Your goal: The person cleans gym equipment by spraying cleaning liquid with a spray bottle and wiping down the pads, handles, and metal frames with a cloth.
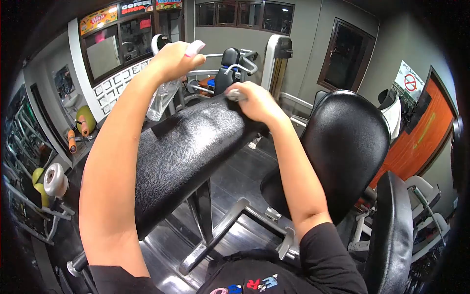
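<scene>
My left hand (175, 61) is raised above the far left side of a long black padded bench (186, 152), its fingers closed on the white and pink top of a clear spray bottle (161, 100). The bottle hangs below the hand, beside the pad's far edge. My right hand (254, 102) rests at the pad's far right end, fingers wrapped round a crumpled grey cloth (236, 95) that touches the black surface. Light glares off the middle of the pad.
A black seat back (345, 147) stands close to my right forearm, with another black pad (389, 235) nearer me. Metal frame bars (240, 210) cross the floor under the bench. A weight machine (276, 68) stands behind, and an orange door (416, 132) is at the right.
</scene>
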Tool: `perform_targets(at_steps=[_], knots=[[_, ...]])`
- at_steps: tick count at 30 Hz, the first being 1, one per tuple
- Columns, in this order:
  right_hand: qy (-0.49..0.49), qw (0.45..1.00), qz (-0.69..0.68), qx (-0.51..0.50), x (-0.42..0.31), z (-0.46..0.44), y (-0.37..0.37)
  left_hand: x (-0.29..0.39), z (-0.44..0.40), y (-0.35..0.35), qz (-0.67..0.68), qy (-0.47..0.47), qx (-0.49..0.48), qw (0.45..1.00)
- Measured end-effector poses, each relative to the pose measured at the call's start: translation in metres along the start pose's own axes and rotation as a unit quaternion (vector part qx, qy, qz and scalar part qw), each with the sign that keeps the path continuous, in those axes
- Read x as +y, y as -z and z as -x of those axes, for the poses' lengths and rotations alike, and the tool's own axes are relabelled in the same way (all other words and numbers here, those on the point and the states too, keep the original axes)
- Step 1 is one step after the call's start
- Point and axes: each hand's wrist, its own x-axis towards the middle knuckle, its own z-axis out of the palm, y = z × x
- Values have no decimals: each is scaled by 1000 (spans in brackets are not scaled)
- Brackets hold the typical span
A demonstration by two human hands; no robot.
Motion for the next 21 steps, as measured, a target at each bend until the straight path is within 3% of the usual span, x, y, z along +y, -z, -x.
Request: perform_targets(at_steps=[1, 4, 6, 7, 8, 10, 12, 16, 18, 20, 21], knots=[[72, 997, -31, 0, -21, 9, 2, 0, 1, 0, 0, -12, 7, 1000], [89, 991, -99, -31, -9, 4, 10, -3, -1, 5, 3, -22, 18, 1000], [19, 997, 57, -40, 53, -23, 5, -3, 5, 6, 11, -26, 41, 999], [-123, 981, 152, -12, 61, -28, 4, -5, 7, 7, 16, -17, 40, 999], [-164, 974, 148, -47, 78, -38, 5, -8, 6, 10, 18, -11, 40, 999], [-146, 969, 190, -58, 60, -43, 4, -20, 4, 12, 19, -5, 38, 999], [-41, 982, 169, -75, 41, -42, 1, -30, 3, 16, 19, 1, 37, 999], [56, 993, 55, -85, 36, -29, 11, -37, 9, 14, -9, 35, 0, 999], [-43, 977, 206, -28, 33, -16, 16, -44, 10, 13, 10, 45, 34, 998], [-203, 939, 270, -69, 43, -25, 20, -51, 10, 13, -8, 31, 21, 999], [-208, 940, 263, -67, 46, -27, 19, -51, 13, 12, 13, 40, 29, 999]])
